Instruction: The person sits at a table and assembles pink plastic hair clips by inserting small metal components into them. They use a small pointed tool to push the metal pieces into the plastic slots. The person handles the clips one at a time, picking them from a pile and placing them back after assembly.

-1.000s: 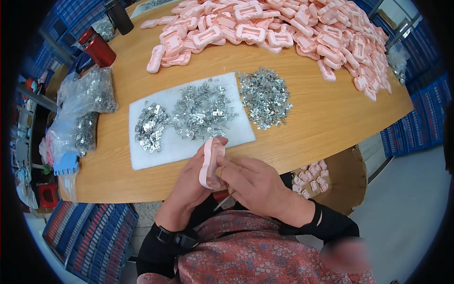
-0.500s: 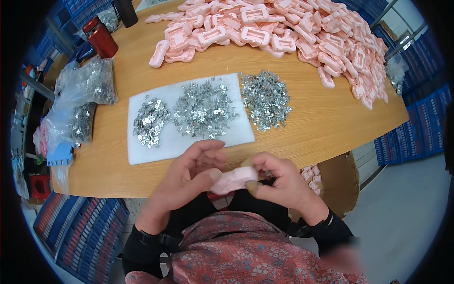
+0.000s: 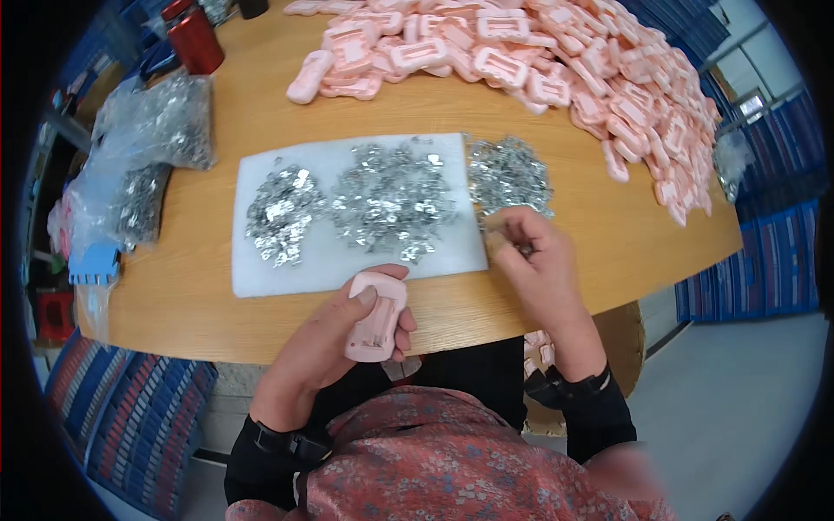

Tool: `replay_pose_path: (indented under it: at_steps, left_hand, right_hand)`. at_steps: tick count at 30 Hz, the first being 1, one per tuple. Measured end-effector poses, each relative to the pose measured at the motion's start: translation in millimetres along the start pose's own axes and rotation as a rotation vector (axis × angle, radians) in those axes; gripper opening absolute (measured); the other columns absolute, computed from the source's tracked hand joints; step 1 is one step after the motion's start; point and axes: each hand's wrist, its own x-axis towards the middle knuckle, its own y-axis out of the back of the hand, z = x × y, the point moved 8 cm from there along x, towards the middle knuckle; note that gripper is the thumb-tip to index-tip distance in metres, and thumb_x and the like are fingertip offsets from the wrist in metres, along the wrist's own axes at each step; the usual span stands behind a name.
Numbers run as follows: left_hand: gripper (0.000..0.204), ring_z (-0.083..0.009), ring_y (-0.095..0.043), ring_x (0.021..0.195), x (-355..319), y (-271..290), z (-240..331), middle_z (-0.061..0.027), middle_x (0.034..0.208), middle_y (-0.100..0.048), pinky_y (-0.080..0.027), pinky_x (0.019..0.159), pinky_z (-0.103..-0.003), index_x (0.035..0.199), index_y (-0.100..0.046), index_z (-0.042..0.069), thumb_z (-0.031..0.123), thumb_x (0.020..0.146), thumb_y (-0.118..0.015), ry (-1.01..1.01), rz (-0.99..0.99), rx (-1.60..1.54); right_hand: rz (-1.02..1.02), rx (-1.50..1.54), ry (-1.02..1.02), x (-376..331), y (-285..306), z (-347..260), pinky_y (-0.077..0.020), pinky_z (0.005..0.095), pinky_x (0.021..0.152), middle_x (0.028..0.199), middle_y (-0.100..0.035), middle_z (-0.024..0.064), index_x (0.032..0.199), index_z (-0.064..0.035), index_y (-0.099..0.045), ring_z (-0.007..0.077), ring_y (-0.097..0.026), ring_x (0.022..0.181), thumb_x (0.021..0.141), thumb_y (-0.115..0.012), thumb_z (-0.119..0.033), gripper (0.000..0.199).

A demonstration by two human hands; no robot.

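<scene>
Centrally, white foam mat [image 3: 347,269] on round wooden table [image 3: 625,243]; grey floor [image 3: 738,408] beyond.

Metal clips [image 3: 391,200] on mat [image 3: 287,273]

Left hand [image 3: 334,334] curled in a grip, thumb on top; right hand [image 3: 530,260] reaches farther, fingertips pinched.

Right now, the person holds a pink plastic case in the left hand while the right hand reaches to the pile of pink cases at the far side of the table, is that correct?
Not quite. The left hand does hold the pink plastic case, but the right hand reaches to the rightmost pile of small metal parts by the edge of the white mat, not to the pink cases. The head view shows this.
</scene>
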Motion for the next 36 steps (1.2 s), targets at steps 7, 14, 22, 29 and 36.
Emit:
replay_pose_path:
  at_steps: [7, 14, 22, 29, 36]
  left_hand:
    - [0.052, -0.0187, -0.067, 0.083, -13.8, 6.0, -7.9, -0.0091, 0.098, -0.064, -0.055, 0.072, -0.033, 0.141, -0.044, 0.007, 0.047, 0.107, -0.042, 0.006, -0.056, -0.073]
    - [0.057, -0.0231, -0.067, 0.084, -28.4, 7.7, -4.5, -0.0123, 0.101, -0.064, -0.055, 0.074, -0.036, 0.139, -0.044, 0.007, 0.05, 0.102, -0.051, -0.081, -0.075, 0.088]
    - [0.043, -0.0192, -0.066, 0.083, -39.6, 20.7, 1.7, -0.0088, 0.097, -0.063, -0.055, 0.073, -0.034, 0.139, -0.042, 0.009, 0.033, 0.104, -0.052, -0.162, -0.059, -0.253]
    - [0.044, -0.019, -0.066, 0.08, -46.9, 42.7, 21.3, -0.01, 0.093, -0.062, -0.056, 0.072, -0.034, 0.137, -0.039, 0.007, 0.015, 0.098, -0.059, -0.268, 0.227, -0.229]
    - [0.051, -0.0182, -0.066, 0.079, -30.1, 41.5, 38.0, -0.0081, 0.093, -0.064, -0.056, 0.072, -0.034, 0.137, -0.043, 0.006, 0.007, 0.092, -0.067, -0.393, 0.297, -0.123]
  right_hand:
    - [-0.227, -0.063, 0.066, 4.8, -50.7, -43.2, -0.0512, 0.0298, 0.066, 0.085, -0.067, 0.009, 0.104, -0.0019, -0.065, 0.0172, -0.063, 0.072, 0.084, -0.07, -0.005, 0.02]
    - [-0.359, -0.253, 0.361, 34.6, -121.8, -99.5, -0.0518, 0.0448, 0.07, 0.09, -0.068, 0.0159, 0.099, -0.0046, -0.061, 0.0376, -0.066, 0.081, 0.086, -0.067, -0.012, 0.017]
    - [-0.325, -0.529, 0.41, 44.4, -152.1, -90.1, -0.0516, 0.0417, 0.068, 0.084, -0.068, 0.0154, 0.099, -0.0045, -0.061, 0.032, -0.066, 0.077, 0.083, -0.068, -0.011, 0.019]
    - [-0.414, -0.182, 0.114, 40.4, -126.3, -84.9, -0.0507, 0.032, 0.067, 0.082, -0.065, 0.011, 0.104, -0.005, -0.061, 0.0221, -0.062, 0.071, 0.082, -0.071, -0.007, 0.024]
    - [-0.402, -0.167, 0.362, 10.1, -111.2, -119.2, -0.0543, 0.033, 0.07, 0.092, -0.066, 0.011, 0.103, -0.0031, -0.062, 0.0236, -0.066, 0.078, 0.079, -0.073, -0.001, 0.026]
